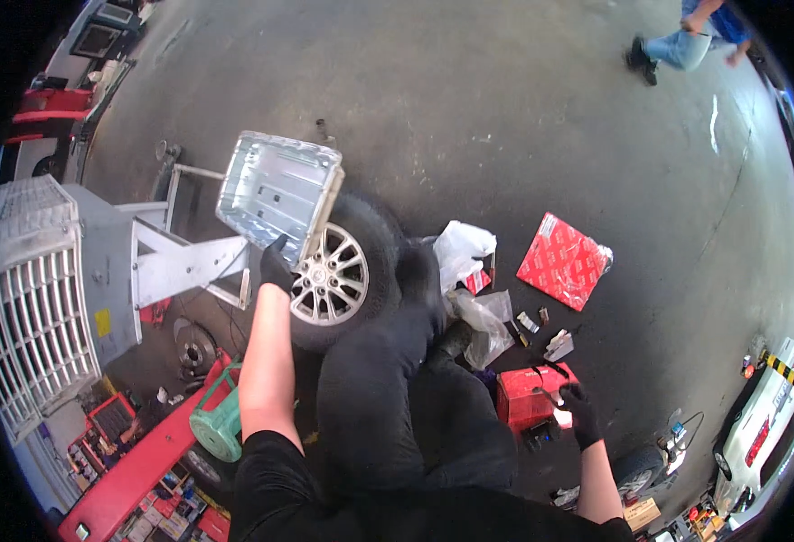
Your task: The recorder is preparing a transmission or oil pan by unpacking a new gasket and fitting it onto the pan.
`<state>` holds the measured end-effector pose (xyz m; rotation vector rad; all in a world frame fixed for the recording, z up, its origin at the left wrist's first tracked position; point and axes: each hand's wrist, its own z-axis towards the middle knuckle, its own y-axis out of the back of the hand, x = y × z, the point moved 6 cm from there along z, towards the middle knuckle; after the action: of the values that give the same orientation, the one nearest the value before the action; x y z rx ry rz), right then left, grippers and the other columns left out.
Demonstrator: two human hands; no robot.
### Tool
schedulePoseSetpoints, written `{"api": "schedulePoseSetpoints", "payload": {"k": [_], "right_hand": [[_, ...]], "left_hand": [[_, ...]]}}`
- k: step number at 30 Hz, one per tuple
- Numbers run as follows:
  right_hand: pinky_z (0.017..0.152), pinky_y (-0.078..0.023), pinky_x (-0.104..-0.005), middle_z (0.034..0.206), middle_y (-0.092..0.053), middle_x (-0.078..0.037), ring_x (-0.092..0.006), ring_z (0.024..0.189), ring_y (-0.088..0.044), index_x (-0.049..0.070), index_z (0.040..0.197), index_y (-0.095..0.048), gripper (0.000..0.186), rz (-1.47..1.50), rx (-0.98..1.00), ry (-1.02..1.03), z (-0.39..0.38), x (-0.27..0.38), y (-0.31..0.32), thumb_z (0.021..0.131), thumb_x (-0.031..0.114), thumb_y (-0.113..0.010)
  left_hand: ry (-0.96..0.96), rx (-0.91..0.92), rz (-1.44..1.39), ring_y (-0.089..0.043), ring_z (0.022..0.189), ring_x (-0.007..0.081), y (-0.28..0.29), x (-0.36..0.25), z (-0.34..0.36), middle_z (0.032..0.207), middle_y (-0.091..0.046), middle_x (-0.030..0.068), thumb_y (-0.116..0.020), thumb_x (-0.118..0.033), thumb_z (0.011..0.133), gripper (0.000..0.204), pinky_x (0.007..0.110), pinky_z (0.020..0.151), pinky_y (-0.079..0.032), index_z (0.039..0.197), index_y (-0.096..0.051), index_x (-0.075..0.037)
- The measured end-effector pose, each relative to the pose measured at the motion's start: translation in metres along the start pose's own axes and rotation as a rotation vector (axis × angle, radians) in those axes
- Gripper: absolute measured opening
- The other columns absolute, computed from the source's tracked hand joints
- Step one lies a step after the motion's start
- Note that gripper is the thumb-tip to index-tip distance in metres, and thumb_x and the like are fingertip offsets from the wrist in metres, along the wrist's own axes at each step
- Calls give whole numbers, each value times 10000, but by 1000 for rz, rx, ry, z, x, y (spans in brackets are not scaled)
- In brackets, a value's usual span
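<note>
My left hand [275, 267], in a black glove, grips the lower edge of a silver metal oil pan [275, 185], tilted so its hollow inside faces me. The pan is raised over a wheel [332, 271] with a silver alloy rim, lying flat. My right hand [581, 417], also black-gloved, hangs low on the right beside a red box [525, 397]. Its fingers look curled, and a thin dark piece and a bright white patch show by them. What they hold is too small to make out.
Clear plastic bags [487, 327] and a flat red package [559, 262] lie on the floor ahead. At left stand a grey machine [98, 253] with a grille, a green stool [216, 432] and a red beam [135, 470]. Someone in jeans [677, 50] walks far right; a white car [763, 434] is parked.
</note>
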<state>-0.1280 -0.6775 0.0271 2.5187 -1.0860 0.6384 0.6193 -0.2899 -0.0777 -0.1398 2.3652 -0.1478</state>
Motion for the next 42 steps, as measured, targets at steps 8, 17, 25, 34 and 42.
{"api": "schedulePoseSetpoints", "payload": {"k": [8, 17, 25, 34, 42], "right_hand": [[660, -508, -271, 909, -655, -21, -122, 744, -614, 89, 1490, -471, 571, 538, 300, 334, 31, 292, -90, 974, 187, -696], [591, -401, -226, 1252, -657, -77, -46, 681, -475, 212, 1652, -271, 734, 274, 468, 142, 249, 547, -328, 1037, 459, -588], [598, -436, -269, 790, -580, 11, -76, 623, -464, 45, 1454, -487, 530, 240, 353, 149, 421, 664, -455, 1077, 412, -547], [715, -542, -293, 990, -650, -23, -120, 841, -649, 55, 1278, -591, 399, 223, 104, 229, 424, 694, -461, 975, 299, -682], [829, -561, -337, 1030, -643, -27, -165, 955, -651, 82, 1224, -615, 363, 454, 91, 334, 492, 631, -456, 899, 201, -726]], "left_hand": [[107, 211, -144, -707, 1021, 278, -137, -142, -32, 1130, -715, 104, -612, -212, 979, 302, 423, 931, -575, 1210, -674, -26], [359, -62, -169, -674, 1032, 235, -325, -102, 164, 1181, -685, 89, -681, -243, 977, 351, 394, 895, -548, 1257, -658, -34], [354, 101, 271, -682, 1043, 248, -453, -94, 185, 1221, -672, 103, -685, -299, 984, 495, 399, 908, -554, 1359, -598, 13], [153, 307, 607, -674, 1115, 276, -510, -76, 198, 1299, -676, 156, -631, -443, 1003, 612, 406, 953, -550, 1434, -565, -13], [609, 723, 255, -652, 1081, 258, -419, -67, 278, 1288, -694, 130, -418, -735, 1005, 805, 397, 996, -509, 1484, -542, -100]]}}
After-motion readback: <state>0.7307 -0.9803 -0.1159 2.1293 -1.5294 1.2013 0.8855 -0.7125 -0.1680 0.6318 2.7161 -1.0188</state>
